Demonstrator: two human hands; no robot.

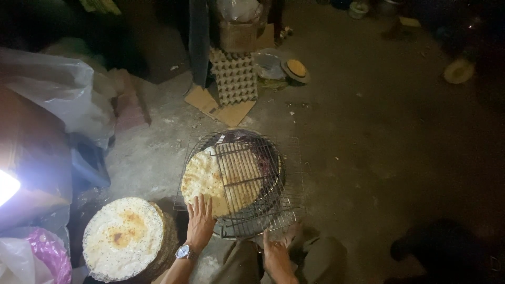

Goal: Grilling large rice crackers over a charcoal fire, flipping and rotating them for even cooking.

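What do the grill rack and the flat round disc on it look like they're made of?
Grill rack: thin metal wire, grey and dull, judging by its crossed bars. Flat disc: probably a dry rice or flour cracker, pale, blistered and speckled. The left hand touches its edge.

The left hand [200, 221] is pressing flat on a round rice cracker [208, 179] lying on a wire grill rack [284, 208], a smaller grate [239, 176] covering it. The right hand [276, 257] is resting open by the rack's near edge. A cracker stack [123, 236] is sitting alongside.
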